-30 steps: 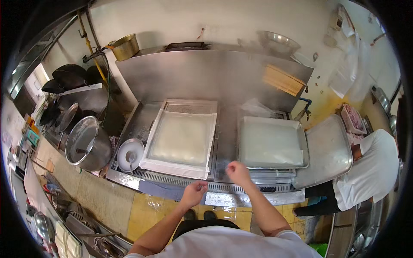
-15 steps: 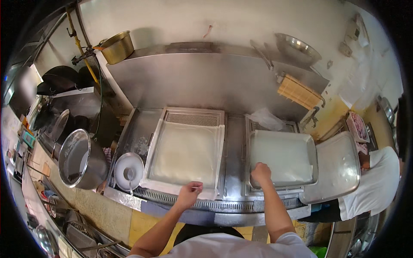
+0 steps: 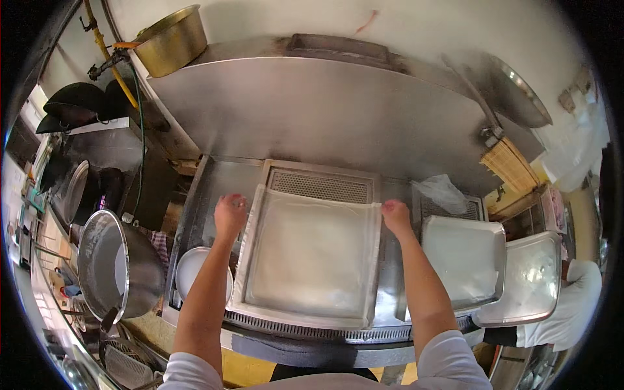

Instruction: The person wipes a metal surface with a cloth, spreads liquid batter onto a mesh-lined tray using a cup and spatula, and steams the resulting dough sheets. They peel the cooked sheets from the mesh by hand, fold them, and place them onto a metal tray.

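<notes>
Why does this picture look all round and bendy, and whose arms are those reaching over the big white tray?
The picture comes from a small camera worn on a person's head, looking down. Its wide lens bends straight edges, so everything looks round. The two arms coming from the bottom belong to that person. The left hand and the right hand each grip a far corner of a big flat metal tray holding a smooth white sheet. The tray rests on a steel counter. Beside it on the right lies another tray with a white layer. On the left are a white bowl and a large steel pot. Another person in white stands at the right edge.
</notes>
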Tool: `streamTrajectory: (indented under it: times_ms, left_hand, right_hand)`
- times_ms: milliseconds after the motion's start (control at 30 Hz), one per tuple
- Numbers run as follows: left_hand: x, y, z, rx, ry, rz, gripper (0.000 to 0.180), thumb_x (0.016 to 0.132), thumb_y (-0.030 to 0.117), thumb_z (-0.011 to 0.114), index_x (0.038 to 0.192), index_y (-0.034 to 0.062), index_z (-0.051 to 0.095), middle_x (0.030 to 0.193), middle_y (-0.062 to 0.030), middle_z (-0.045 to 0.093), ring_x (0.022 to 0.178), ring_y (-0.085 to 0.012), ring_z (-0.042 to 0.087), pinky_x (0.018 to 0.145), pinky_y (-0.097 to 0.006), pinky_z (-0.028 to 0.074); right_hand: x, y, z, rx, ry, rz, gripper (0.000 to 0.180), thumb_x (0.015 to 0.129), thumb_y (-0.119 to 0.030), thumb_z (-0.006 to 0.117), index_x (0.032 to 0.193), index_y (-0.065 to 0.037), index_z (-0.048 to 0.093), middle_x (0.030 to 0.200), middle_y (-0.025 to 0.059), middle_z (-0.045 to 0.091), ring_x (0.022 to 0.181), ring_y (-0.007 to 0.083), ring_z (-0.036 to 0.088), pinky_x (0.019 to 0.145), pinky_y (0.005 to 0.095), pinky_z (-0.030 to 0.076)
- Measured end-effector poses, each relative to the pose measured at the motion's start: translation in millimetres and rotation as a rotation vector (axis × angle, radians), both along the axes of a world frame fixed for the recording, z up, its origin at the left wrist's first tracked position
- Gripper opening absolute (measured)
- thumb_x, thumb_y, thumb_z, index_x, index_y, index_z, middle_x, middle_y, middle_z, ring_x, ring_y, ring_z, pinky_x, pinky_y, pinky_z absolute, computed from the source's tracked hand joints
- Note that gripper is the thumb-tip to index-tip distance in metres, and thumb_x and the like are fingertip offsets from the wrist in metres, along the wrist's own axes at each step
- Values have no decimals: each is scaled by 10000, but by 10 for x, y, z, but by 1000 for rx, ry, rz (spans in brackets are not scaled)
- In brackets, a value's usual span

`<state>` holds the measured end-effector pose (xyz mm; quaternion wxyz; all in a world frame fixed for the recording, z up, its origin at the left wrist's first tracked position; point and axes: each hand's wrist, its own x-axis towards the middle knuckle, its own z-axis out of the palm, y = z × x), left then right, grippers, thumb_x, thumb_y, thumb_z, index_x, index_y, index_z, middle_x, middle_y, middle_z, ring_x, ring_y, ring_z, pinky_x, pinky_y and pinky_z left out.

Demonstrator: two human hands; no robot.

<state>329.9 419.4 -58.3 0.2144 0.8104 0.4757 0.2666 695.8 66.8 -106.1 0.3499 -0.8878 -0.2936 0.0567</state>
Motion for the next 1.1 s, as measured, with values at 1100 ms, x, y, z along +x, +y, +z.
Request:
streamTrajectory:
  times_ms: [1100]
  left_hand:
    - [-1404,-1461,1266,367,-558,160,120,882,-72,592,953,20,561,1095,-150,592,1026,-327,568,939,-420,464]
  right_hand:
    - [-1696,-1220,2220,460,-435,131,125,855,-110,768,902,-65,661,1044,127,629,1068,334,594,977,463,419]
